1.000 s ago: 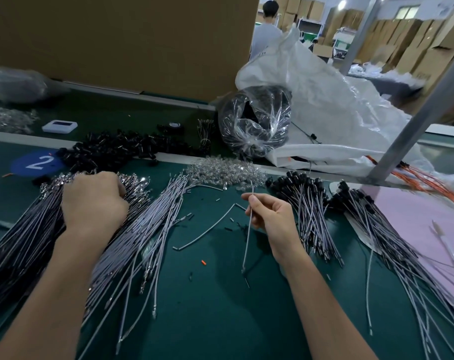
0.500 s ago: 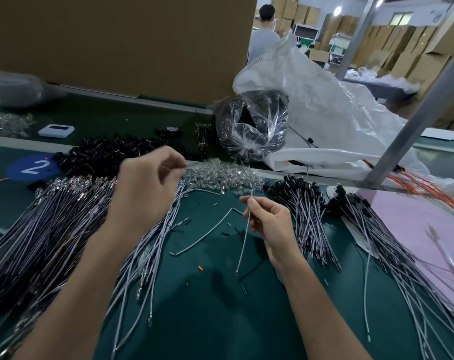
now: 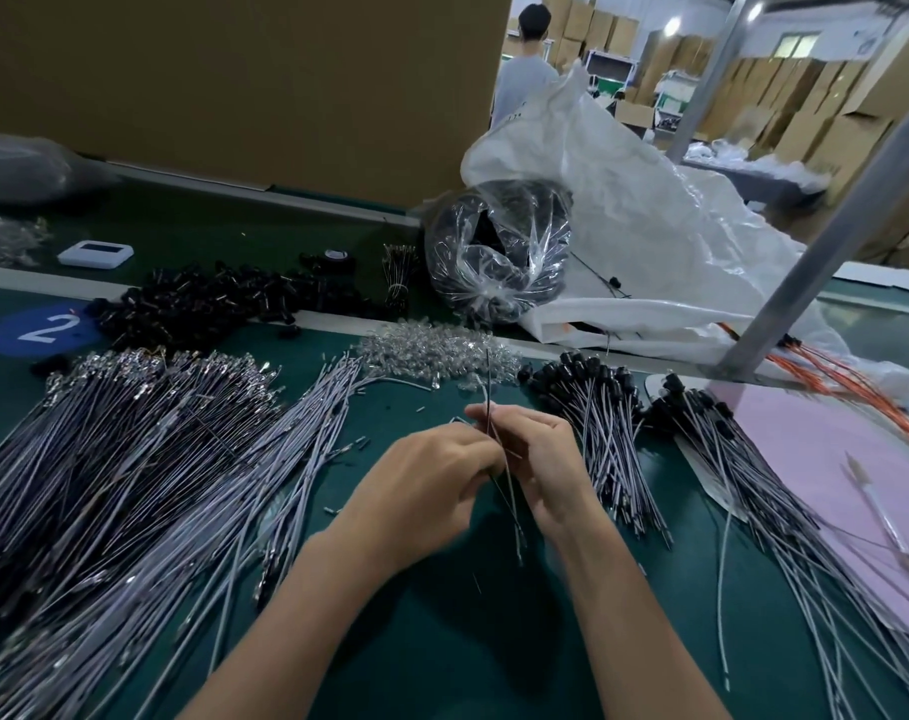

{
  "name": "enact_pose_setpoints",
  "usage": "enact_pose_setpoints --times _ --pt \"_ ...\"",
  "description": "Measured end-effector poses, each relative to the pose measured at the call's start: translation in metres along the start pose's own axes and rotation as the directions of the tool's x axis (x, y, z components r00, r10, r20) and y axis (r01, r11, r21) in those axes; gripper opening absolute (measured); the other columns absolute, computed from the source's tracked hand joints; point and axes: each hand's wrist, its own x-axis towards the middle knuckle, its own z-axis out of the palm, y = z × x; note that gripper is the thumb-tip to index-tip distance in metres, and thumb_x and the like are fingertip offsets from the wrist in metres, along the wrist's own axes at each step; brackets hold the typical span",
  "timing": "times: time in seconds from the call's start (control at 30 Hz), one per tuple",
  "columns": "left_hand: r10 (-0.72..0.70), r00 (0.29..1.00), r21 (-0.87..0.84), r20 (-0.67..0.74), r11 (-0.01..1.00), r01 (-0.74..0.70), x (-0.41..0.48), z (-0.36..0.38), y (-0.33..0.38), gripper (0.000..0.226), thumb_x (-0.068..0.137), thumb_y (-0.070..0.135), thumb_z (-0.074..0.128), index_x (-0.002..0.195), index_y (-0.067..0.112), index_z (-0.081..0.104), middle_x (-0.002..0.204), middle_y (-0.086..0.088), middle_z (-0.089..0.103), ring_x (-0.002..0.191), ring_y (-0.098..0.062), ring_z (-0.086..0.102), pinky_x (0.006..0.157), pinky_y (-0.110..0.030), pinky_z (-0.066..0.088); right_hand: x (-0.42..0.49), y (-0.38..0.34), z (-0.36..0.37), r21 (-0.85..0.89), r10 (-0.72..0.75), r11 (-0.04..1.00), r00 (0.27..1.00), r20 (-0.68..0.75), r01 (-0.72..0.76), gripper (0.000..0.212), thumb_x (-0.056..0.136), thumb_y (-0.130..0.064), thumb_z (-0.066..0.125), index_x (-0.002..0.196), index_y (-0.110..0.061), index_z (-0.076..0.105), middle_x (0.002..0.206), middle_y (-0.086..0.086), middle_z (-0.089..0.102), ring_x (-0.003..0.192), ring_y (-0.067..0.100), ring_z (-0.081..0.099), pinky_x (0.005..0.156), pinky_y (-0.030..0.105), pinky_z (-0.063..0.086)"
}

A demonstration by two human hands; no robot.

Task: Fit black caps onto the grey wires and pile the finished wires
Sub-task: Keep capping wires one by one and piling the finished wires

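My left hand (image 3: 426,491) and my right hand (image 3: 540,465) meet over the middle of the green table (image 3: 468,641). Both pinch thin wires (image 3: 509,504) that stand up between the fingertips, a dark one and a grey one, their lower ends trailing toward me. A broad heap of uncapped grey wires (image 3: 146,459) fans out on the left. Loose black caps (image 3: 208,304) lie in a pile behind that heap. Finished wires with black caps (image 3: 598,407) are piled to the right of my hands, and a second pile (image 3: 743,459) lies further right.
A heap of small clear parts (image 3: 431,350) lies just beyond my hands. Behind it stand a clear bag of black parts (image 3: 499,252) and a big white sack (image 3: 650,226). A slanted metal post (image 3: 805,252), orange wires (image 3: 857,381) and a pink sheet (image 3: 831,459) fill the right.
My left hand has left the wire heap on the left and swung right to meet my right hand, bringing a dark wire. The right hand stays put, still holding its grey wire.
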Motion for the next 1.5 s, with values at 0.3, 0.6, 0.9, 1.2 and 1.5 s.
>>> enact_pose_setpoints --times 0.3,0.6,0.9,1.2,1.5 --pt "-0.006 0.999 0.013 0.039 1.000 0.006 -0.002 0.000 0.003 0.019 0.076 -0.004 0.055 0.079 0.014 0.058 0.082 0.004 0.061 0.076 -0.029 0.058 0.061 -0.040 0.046 -0.002 0.002 0.002 0.040 -0.042 0.998 0.998 0.036 0.041 0.016 0.087 -0.010 0.067 0.075 -0.011 0.078 0.073 0.006 0.071 0.066 0.013 0.065 0.058 0.021 0.053" --pt "-0.513 0.822 0.226 -0.247 0.794 0.564 0.050 -0.009 -0.028 0.017 0.092 0.015 0.058 0.103 0.018 0.070 0.098 -0.003 0.071 0.090 -0.026 0.064 0.068 -0.033 0.046 0.005 0.010 -0.002 -0.099 -0.221 0.973 0.963 -0.154 0.208 0.007 0.086 -0.002 0.070 0.084 -0.007 0.072 0.067 0.007 0.071 0.054 0.012 0.060 0.054 0.020 0.051" --pt "-0.709 0.688 0.358 -0.155 0.609 0.708 0.086 0.021 -0.067 0.021 0.090 0.021 0.067 0.076 0.013 0.054 0.083 -0.007 0.061 0.091 -0.031 0.064 0.064 -0.035 0.040 0.009 0.017 -0.001 -0.207 -0.290 0.944 0.945 -0.150 0.257 0.008 0.086 -0.005 0.071 0.082 -0.011 0.073 0.068 0.009 0.072 0.056 0.014 0.061 0.055 0.022 0.050" --pt "-0.736 0.656 0.308 -0.167 0.593 0.744 0.087 0.023 -0.075 0.018 0.088 0.018 0.066 0.073 0.011 0.059 0.072 -0.006 0.058 0.069 -0.028 0.051 0.062 -0.033 0.041 0.008 0.017 0.001 -0.262 -0.310 0.928 0.940 -0.143 0.266 0.010 0.087 -0.006 0.071 0.081 -0.014 0.073 0.066 0.005 0.071 0.056 0.013 0.062 0.056 0.022 0.051" --pt "-0.665 0.686 0.381 -0.296 0.577 0.723 0.076 -0.012 -0.112 0.033 0.090 0.018 0.063 0.120 0.006 0.057 0.123 -0.015 0.058 0.121 -0.035 0.045 0.090 -0.043 0.042 0.007 0.017 0.000 -0.278 -0.304 0.927 0.940 -0.157 0.253 0.006 0.087 -0.009 0.071 0.083 -0.013 0.073 0.068 0.004 0.072 0.058 0.012 0.063 0.057 0.021 0.051"
